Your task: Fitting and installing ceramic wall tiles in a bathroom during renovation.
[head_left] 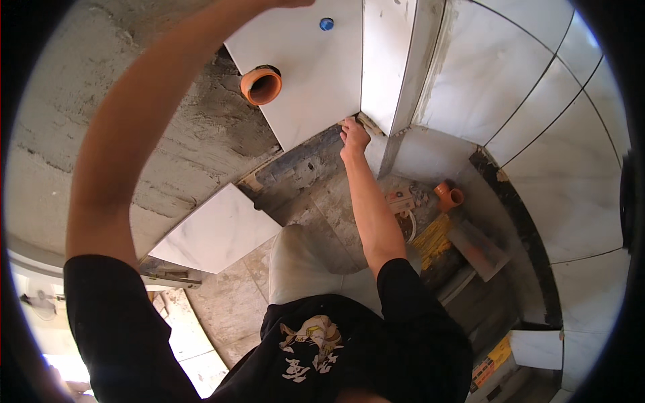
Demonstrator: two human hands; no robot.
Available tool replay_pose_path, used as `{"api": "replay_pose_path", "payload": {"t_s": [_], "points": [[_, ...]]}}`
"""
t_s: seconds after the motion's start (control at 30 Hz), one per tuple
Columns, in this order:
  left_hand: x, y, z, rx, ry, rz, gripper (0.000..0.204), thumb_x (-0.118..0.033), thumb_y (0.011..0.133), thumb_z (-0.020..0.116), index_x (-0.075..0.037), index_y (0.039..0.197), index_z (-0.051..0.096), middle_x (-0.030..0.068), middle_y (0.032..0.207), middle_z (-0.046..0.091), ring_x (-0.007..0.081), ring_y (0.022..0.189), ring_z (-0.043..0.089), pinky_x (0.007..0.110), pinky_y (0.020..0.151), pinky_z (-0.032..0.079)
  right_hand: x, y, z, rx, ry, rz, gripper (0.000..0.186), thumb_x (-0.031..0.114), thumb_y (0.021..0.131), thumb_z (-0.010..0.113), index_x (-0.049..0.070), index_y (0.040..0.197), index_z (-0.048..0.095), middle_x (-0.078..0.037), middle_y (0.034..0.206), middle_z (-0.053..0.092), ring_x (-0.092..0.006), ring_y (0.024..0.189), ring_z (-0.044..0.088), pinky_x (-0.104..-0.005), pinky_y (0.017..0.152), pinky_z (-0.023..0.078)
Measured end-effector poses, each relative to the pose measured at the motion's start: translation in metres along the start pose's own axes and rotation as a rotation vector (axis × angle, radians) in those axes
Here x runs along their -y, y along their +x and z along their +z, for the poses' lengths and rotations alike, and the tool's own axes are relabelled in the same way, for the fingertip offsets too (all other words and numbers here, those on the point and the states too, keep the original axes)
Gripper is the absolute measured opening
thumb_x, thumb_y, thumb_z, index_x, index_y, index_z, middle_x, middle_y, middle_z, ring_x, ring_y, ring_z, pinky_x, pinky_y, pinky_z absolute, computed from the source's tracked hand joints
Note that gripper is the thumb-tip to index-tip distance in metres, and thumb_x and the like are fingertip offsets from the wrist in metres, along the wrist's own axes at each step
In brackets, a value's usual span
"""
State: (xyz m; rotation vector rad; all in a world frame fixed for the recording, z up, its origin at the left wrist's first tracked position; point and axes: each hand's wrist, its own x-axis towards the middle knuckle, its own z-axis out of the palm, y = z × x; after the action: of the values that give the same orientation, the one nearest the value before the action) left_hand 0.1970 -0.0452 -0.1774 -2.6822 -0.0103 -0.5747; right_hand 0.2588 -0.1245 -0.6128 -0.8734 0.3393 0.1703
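Note:
A large white marbled wall tile (316, 74) stands on the wall in front of me, with an orange pipe elbow (261, 86) at its left edge and a blue round plug (326, 24) higher up. My right hand (355, 138) is at the tile's lower right corner, fingers pinched together. Something small and pale seems to be between them, too hidden to name. My left arm reaches up across the bare mortar wall (195, 134). Only a sliver of my left hand (292, 3) shows at the top edge, by the tile's upper part; its fingers are mostly cut off.
Another white tile (218, 228) leans low on the left. On the floor at right lie an orange pipe fitting (449, 196), a yellow bag (432, 240) and a clear plastic piece (478, 247). White tiles (490, 74) cover the right wall. A boxed column (390, 60) juts out beside the corner.

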Motion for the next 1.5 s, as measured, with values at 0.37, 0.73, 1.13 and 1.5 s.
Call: {"api": "replay_pose_path", "payload": {"t_s": [0.37, 0.73, 1.13, 1.5], "points": [[0.005, -0.007, 0.032, -0.089, -0.243, 0.022, 0.037, -0.029, 0.076, 0.067, -0.009, 0.107, 0.065, 0.0135, 0.101, 0.068, 0.0298, 0.096, 0.066, 0.044, 0.083, 0.052, 0.013, -0.01, 0.001, 0.032, -0.116, 0.152, 0.024, 0.021, 0.085, 0.069, 0.007, 0.104, 0.065, -0.003, 0.102, 0.063, -0.0206, 0.096, 0.058, -0.0341, 0.085, 0.048], [-0.004, -0.006, 0.026, -0.022, -0.251, -0.044, 0.037, -0.016, 0.07, 0.063, -0.008, 0.106, 0.066, 0.0129, 0.104, 0.068, 0.0324, 0.098, 0.066, 0.044, 0.083, 0.053, 0.019, 0.0, -0.009, 0.077, -0.165, 0.121, 0.022, 0.02, 0.084, 0.072, 0.01, 0.102, 0.066, -0.003, 0.1, 0.063, -0.0194, 0.095, 0.059, -0.035, 0.081, 0.049], [-0.024, -0.015, -0.011, 0.14, -0.409, -0.184, 0.038, -0.019, 0.07, 0.067, -0.001, 0.102, 0.068, 0.0178, 0.099, 0.07, 0.0335, 0.095, 0.067, 0.044, 0.079, 0.053, 0.021, 0.008, -0.018, 0.14, -0.275, 0.174, 0.018, 0.025, 0.088, 0.064, 0.016, 0.104, 0.062, 0.001, 0.103, 0.063, -0.0193, 0.095, 0.056, -0.0367, 0.086, 0.045], [0.038, -0.154, -0.047, 0.127, -0.398, -0.18, 0.047, -0.027, 0.073, 0.072, -0.005, 0.114, 0.066, 0.026, 0.109, 0.065, 0.035, 0.098, 0.065, 0.042, 0.087, 0.05, -0.005, -0.063, -0.054, 0.083, -0.261, -0.183, 0.006, 0.013, 0.085, 0.066, 0.009, 0.087, 0.062, -0.002, 0.08, 0.064, -0.0132, 0.072, 0.062, -0.0248, 0.063, 0.051]]}}
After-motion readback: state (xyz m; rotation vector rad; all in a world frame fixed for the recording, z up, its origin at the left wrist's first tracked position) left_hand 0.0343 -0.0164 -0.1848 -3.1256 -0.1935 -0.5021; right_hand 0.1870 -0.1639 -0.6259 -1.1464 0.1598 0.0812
